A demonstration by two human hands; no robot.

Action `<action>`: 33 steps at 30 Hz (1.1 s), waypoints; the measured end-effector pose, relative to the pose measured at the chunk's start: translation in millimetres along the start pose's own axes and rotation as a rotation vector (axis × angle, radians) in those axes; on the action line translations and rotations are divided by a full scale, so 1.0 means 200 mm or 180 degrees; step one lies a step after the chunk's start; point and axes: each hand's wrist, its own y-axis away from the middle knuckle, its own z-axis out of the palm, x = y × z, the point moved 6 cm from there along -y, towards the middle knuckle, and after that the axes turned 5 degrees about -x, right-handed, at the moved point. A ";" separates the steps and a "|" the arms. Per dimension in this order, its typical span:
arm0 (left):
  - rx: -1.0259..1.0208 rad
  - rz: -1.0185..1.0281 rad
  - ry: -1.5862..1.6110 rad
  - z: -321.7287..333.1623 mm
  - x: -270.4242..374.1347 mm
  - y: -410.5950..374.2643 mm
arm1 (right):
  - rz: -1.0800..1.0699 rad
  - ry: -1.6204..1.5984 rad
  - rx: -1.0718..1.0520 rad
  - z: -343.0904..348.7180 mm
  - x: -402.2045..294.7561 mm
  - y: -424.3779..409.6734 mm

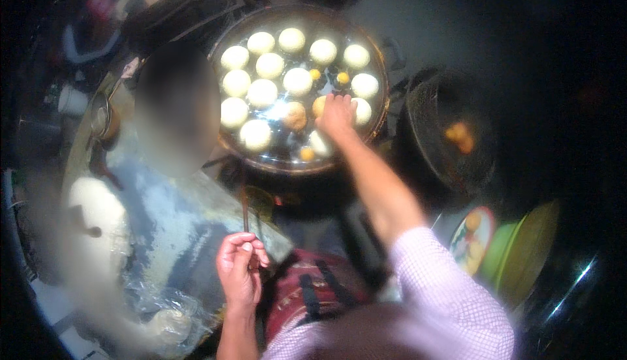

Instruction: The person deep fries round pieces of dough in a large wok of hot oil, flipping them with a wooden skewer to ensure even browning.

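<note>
My right hand reaches over a wide round pan with a shiny, wet-looking inside. Its fingers point down between a golden ball and a pale dough ball; whether they grip either is hidden. Several more pale round balls sit spaced out in the pan. Among them lie a browned ball and a few small yellow balls. Below the pan, near my body, my left hand has its fingers curled around a thin dark rod that runs up towards the pan's near rim.
At the left, a worktop bears a large pale mass, clear plastic and a small metal bowl. A blurred person's head is beside the pan. Rightward stand a dark mesh basket with orange pieces, a plate and a green basin.
</note>
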 end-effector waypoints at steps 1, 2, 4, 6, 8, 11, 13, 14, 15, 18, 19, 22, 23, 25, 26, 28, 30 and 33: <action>-0.0022 -0.0005 -0.0024 0.00 0.00 0.01 | -0.0161 -0.0201 0.0335 -0.02 0.00 0.02; -0.0052 0.0022 -0.0091 0.00 -0.01 -0.01 | -0.0300 -0.0397 0.0678 -0.04 0.03 0.04; -0.0127 0.0010 -0.0165 0.02 0.00 -0.02 | -0.0906 -0.1094 0.1603 -0.13 0.08 0.22; -0.0092 0.0042 -0.0335 0.02 0.02 -0.03 | -0.1231 -0.1763 0.1327 -0.20 0.06 0.54; -0.0275 0.0017 -0.0316 0.13 0.00 -0.06 | -0.1381 -0.2185 0.1090 -0.24 0.26 0.95; -0.0330 -0.0192 -0.0493 0.28 -0.07 -0.08 | -0.0920 -0.2345 0.0567 -0.14 0.64 1.59; -0.0140 -0.0045 -0.0870 0.25 0.00 -0.09 | -0.0324 -0.2696 0.0296 -0.02 0.84 1.86; -0.0324 0.0148 -0.0731 0.21 0.03 -0.11 | 0.0092 -0.2875 0.0457 0.05 1.00 1.93; -0.0367 0.0280 -0.0785 0.22 0.08 -0.12 | 0.0471 -0.3055 0.0648 0.15 1.18 2.00; -0.0741 0.0612 -0.0782 0.31 0.14 -0.08 | 0.1937 -0.2597 0.1290 0.35 1.89 2.24; -0.1060 0.0554 -0.0654 0.30 0.14 -0.10 | 0.2228 -0.2315 0.1530 0.37 2.12 2.30; -0.1205 0.0380 -0.0792 0.32 0.18 -0.11 | 0.3111 -0.1828 0.1560 0.47 2.69 2.29; -0.1410 0.0742 -0.0789 0.38 0.14 -0.11 | 0.3572 -0.2139 0.1632 0.59 2.89 2.35; -0.1267 0.0594 -0.0894 0.42 0.16 -0.09 | 0.4258 -0.2498 0.1494 0.71 3.10 2.32; -0.1277 0.0621 -0.1002 0.44 0.14 -0.07 | 0.4421 -0.3188 0.1481 0.79 3.18 2.32; -0.1238 0.0688 -0.1245 0.51 0.15 -0.01 | 0.4507 -0.3812 0.1319 0.91 3.21 2.27; -0.0948 0.0708 -0.1637 0.57 0.14 0.03 | 0.4518 -0.3612 0.1209 0.96 3.26 2.20; -0.0702 0.0973 -0.1741 0.50 0.21 0.13 | 0.4769 -0.3350 0.1083 1.07 3.14 1.90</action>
